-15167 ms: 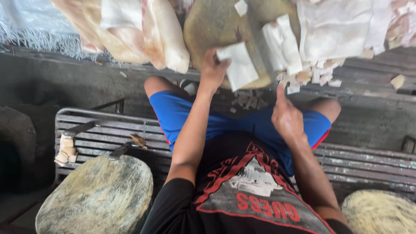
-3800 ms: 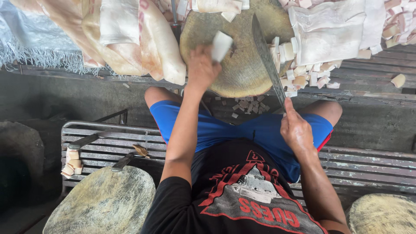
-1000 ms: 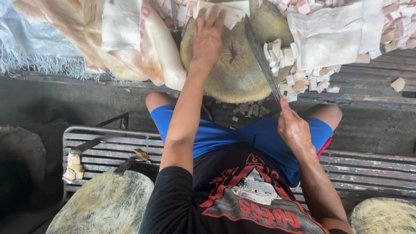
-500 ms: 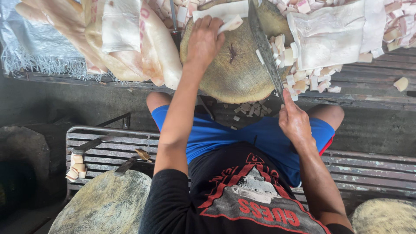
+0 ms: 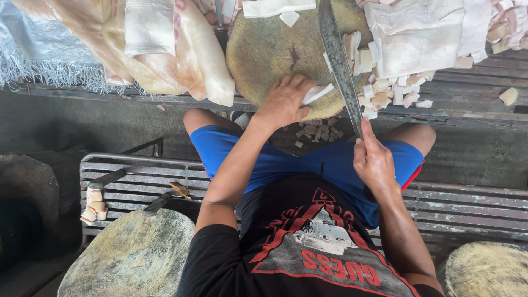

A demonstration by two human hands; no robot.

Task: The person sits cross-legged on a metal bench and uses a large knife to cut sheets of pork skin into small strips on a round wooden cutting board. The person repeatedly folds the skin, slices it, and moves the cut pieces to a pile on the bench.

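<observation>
A round wooden chopping block [image 5: 264, 49] lies in front of me at the edge of a plank table. My left hand [image 5: 286, 102] rests on the block's near edge, its fingers shut on a white strip of fat [image 5: 318, 93]. My right hand [image 5: 374, 159] grips the handle of a long knife [image 5: 336, 49], whose blade lies across the block just right of the strip. White cut cubes [image 5: 379, 93] are heaped to the right of the blade. More white pieces [image 5: 269, 7] sit at the block's far side.
Large pale slabs of skin and fat lie at the left [image 5: 165, 49] and right [image 5: 418, 33] of the block. I sit on a slatted metal bench [image 5: 137, 176] carrying a second knife [image 5: 110, 179] and small cubes [image 5: 93, 203]. Round blocks stand lower left [image 5: 132, 258] and lower right [image 5: 487, 269].
My left hand has drawn back from the block's far side to its near edge, bringing a white strip with it. The knife stays over the block in my right hand.
</observation>
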